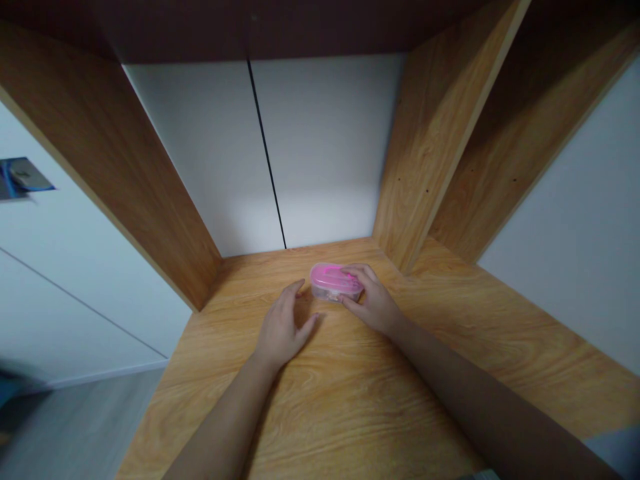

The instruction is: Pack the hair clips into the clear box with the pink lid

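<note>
A small oval lunch box [333, 279] with a pink lid and a see-through body rests on the wooden desk, near the back. Something pale shows through its side, too small to make out. My right hand [370, 300] grips the box's right end, fingers over the lid and thumb at the front side. To the left of the box, my left hand [284, 328] is apart from it, fingers spread and thumb stretched toward it, with nothing held.
The wooden desk [320, 413] runs back to a white panel [325, 153] with a dark vertical seam. Upright wooden boards stand at the left [115, 153] and right [430, 147]. A dark shelf [250, 30] hangs overhead. Grey floor [95, 413] lies beyond the left edge.
</note>
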`<state>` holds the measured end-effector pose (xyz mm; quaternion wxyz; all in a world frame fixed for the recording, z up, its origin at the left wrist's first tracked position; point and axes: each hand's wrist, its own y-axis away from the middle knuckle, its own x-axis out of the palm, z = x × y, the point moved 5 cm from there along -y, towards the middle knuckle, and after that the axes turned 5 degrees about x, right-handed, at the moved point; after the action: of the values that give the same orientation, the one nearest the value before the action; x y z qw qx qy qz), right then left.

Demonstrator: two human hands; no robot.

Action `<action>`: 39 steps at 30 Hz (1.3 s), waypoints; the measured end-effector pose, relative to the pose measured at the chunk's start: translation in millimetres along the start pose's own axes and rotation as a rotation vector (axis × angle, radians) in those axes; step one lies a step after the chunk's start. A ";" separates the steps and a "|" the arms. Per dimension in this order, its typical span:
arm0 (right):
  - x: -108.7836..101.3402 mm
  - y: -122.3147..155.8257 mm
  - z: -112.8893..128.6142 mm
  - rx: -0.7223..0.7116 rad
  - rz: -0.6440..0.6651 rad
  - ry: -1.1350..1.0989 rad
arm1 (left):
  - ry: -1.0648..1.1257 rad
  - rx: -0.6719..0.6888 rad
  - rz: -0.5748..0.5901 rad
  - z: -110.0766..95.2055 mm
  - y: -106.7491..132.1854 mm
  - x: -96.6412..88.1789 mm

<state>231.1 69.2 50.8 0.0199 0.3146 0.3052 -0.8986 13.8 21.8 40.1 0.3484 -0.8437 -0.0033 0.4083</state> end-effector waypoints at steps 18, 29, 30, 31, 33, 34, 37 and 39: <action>-51.2 -1.0 -43.2 0.342 -0.643 0.218 | 0.007 -0.013 0.015 2.1 1.1 1.2; -59.7 10.4 -68.8 0.541 -0.880 0.231 | 0.003 -0.010 0.007 1.0 0.3 1.0; -59.4 10.6 -70.3 0.545 -0.881 0.235 | 0.002 -0.013 0.006 1.2 0.4 1.0; -59.2 10.8 -71.4 0.548 -0.885 0.240 | 0.001 -0.015 0.006 1.4 0.5 1.1; -58.6 10.8 -72.8 0.550 -0.878 0.244 | 0.001 -0.013 0.009 1.6 0.7 1.4; -58.3 10.6 -73.1 0.552 -0.871 0.244 | 0.003 -0.008 0.009 1.6 0.8 1.5; -57.3 10.0 -73.7 0.574 -0.843 0.237 | 0.003 0.001 0.011 1.9 0.9 1.7; -56.6 10.2 -75.3 0.607 -0.829 0.234 | -0.004 -0.001 0.011 2.3 0.7 1.5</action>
<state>320.4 94.3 31.6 -0.4634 0.2571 0.1304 -0.8380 13.0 23.1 37.7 0.3457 -0.8430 0.0002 0.4120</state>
